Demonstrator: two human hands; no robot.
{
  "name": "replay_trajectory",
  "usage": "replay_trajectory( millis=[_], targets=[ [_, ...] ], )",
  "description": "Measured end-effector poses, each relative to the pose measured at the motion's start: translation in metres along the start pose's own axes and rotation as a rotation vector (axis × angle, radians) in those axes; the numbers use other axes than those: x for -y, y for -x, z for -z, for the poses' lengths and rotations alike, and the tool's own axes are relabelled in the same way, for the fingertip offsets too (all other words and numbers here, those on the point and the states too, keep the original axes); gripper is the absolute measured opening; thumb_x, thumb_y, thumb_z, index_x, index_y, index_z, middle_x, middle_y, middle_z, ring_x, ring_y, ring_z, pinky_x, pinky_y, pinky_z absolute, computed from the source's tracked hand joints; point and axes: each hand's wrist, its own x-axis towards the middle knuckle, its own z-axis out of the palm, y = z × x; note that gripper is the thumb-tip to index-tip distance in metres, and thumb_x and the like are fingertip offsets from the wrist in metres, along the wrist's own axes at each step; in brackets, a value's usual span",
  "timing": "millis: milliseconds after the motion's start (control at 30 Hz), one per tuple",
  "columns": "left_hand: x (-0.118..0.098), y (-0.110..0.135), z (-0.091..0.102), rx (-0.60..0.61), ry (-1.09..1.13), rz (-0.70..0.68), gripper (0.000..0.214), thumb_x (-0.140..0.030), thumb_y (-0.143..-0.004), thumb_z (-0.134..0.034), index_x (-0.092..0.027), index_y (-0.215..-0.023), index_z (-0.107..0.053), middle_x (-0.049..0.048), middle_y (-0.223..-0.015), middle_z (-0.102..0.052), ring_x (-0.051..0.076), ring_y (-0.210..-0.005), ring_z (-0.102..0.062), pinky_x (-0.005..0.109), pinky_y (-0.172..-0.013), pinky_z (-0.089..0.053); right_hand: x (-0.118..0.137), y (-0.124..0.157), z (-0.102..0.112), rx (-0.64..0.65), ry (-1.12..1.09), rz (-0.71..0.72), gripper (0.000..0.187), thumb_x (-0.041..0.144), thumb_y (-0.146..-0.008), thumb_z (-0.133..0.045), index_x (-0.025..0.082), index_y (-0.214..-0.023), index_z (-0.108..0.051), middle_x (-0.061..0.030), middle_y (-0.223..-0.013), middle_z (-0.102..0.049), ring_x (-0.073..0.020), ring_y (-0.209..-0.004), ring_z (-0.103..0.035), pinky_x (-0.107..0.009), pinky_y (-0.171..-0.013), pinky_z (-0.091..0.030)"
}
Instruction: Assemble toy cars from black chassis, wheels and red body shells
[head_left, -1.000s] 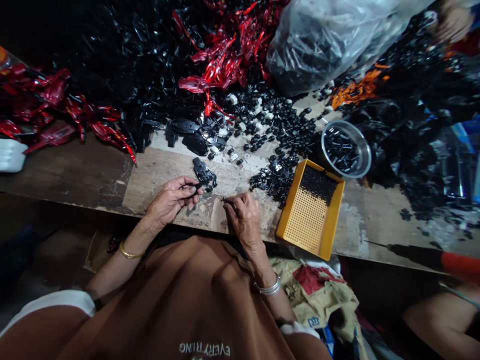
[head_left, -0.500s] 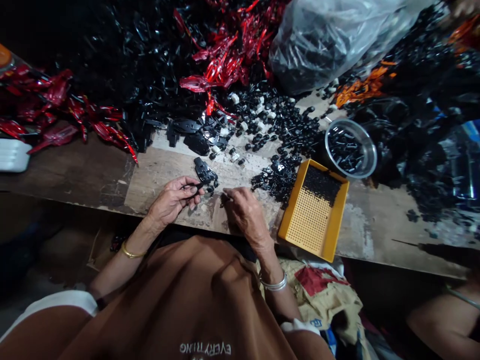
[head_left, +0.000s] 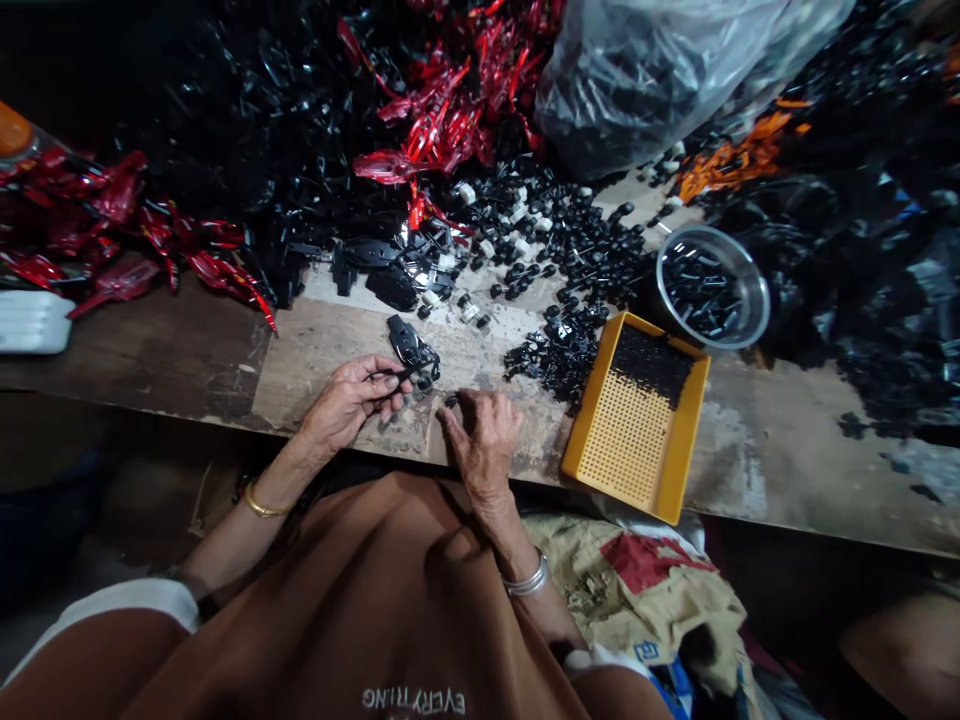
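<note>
My left hand (head_left: 352, 398) is closed in a pinch on a thin black plastic part (head_left: 391, 380). That part reaches right to a dark jointed black plastic assembly (head_left: 407, 340), which lies on the wooden bench; whether the two are joined I cannot tell. My right hand (head_left: 486, 432) rests on the bench just to the right, thumb apart from the bent fingers. A small black piece (head_left: 451, 400) sits by its thumb tip. The undersides of the right fingertips are hidden.
A yellow perforated tray (head_left: 571, 462) holding tiny black bits stands right of my hands, with a clear round tub (head_left: 761, 300) of black pieces behind it. Red parts (head_left: 420, 150), black-and-white small parts (head_left: 517, 240) and a plastic bag (head_left: 645, 90) crowd the bench's back.
My right hand has turned, its knuckles now facing forward and its wrist shifted left, with the thumb spread away from the fingers. My left hand keeps its hold almost unmoved.
</note>
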Motion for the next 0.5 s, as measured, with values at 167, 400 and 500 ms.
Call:
replay_trajectory(
  millis=[167,400,500],
  targets=[
    [-0.002,-0.001,-0.002,0.008,-0.069,0.047,0.017,-0.012,-0.056,-0.067,-0.01,-0.072,-0.061,0.0043,-0.058,-0.067,0.01,-0.04,-0.055,0.015,-0.032,-0.036,-0.007,-0.006,0.02,-0.044,-0.302,0.055,0.022,0.032,-0.088,-0.06,0.02,-0.107,-0.057,-0.0068,-0.092,-0.061,-0.019,-0.084,-0.056,-0.033,-0.072,-0.047],
    [-0.002,-0.003,-0.011,0.063,-0.145,0.136,0.015,-0.015,-0.05,-0.061,-0.012,-0.065,-0.059,0.0023,-0.05,-0.063,0.009,-0.031,-0.048,0.015,-0.026,-0.026,0.005,-0.022,0.031,-0.002,-0.356,0.253,0.028,0.028,-0.086,-0.063,0.018,-0.112,-0.057,-0.0078,-0.093,-0.058,-0.0185,-0.083,-0.055,-0.032,-0.067,-0.046],
    [-0.002,-0.003,-0.014,0.082,-0.182,0.142,0.015,-0.014,-0.05,-0.06,-0.012,-0.065,-0.059,0.0024,-0.049,-0.063,0.008,-0.03,-0.047,0.015,-0.027,-0.024,0.006,-0.025,0.029,0.025,-0.317,0.281,0.026,0.031,-0.088,-0.06,0.017,-0.109,-0.059,-0.0071,-0.09,-0.057,-0.0185,-0.082,-0.054,-0.033,-0.069,-0.044]
  ],
)
